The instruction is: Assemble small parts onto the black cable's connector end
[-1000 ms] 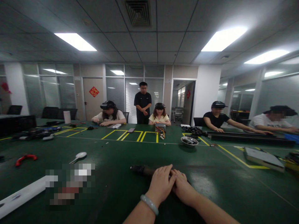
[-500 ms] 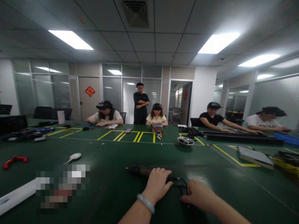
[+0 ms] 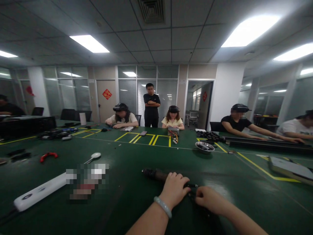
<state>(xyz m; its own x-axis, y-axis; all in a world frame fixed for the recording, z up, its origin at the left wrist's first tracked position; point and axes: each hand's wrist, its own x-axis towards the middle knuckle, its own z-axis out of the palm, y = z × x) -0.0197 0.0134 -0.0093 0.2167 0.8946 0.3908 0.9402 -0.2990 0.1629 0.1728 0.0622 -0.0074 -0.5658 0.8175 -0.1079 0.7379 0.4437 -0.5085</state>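
A dark tool [image 3: 155, 174] lies on the green worktop [image 3: 127, 209], straight ahead of the wearer, its narrow tip turned to the left. The left hand [image 3: 175, 190] is draped over its rear part, fingers bent on top and thumb on the near side, holding it. Just beside, the right hand [image 3: 209, 198] is curled closed, with thumb and forefinger pinching a black cable [image 3: 192, 194] near the tool's back end. A pale bracelet [image 3: 162, 207] circles the left wrist. Well to the left lie a white power strip [image 3: 44, 190], a white spoon [image 3: 96, 155] and a red curved piece [image 3: 49, 157]. Beyond the hands stand a metal bowl [image 3: 204, 148] and, farther off, a grey box [image 3: 173, 131] with coloured wires. Along the far edge sit people in dark headgear, and behind them a person in black [image 3: 152, 102] stands with folded arms.
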